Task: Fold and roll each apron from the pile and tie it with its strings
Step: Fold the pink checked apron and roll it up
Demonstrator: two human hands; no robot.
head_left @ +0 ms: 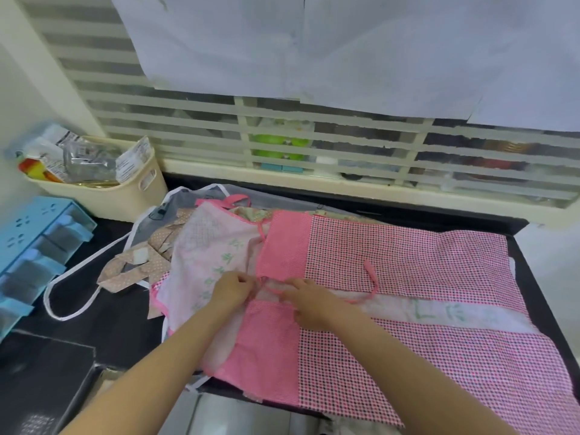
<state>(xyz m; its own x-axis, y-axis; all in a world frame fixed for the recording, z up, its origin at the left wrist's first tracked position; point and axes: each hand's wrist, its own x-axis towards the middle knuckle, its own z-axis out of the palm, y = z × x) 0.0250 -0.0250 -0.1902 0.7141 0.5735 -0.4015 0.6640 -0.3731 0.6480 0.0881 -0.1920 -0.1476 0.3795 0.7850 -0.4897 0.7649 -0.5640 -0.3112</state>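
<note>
- I can read no writing; the packet labels in the cream plastic basket (pixel 125 196) are blurred.
- My left hand (pixel 232 290) and right hand (pixel 309 304) have curled fingers pinching the thin pink apron string (pixel 372 282).
- The pink dotted fabric apron (pixel 408 309) lies spread on the black tabletop (pixel 103 337), right of that basket.

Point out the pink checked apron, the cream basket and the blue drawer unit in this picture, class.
pink checked apron (pixel 408 255): head view, on its dotted panel beyond the hands.
cream basket (pixel 125 196): head view, on its front wall.
blue drawer unit (pixel 31 224): head view, on its top panel.
</note>
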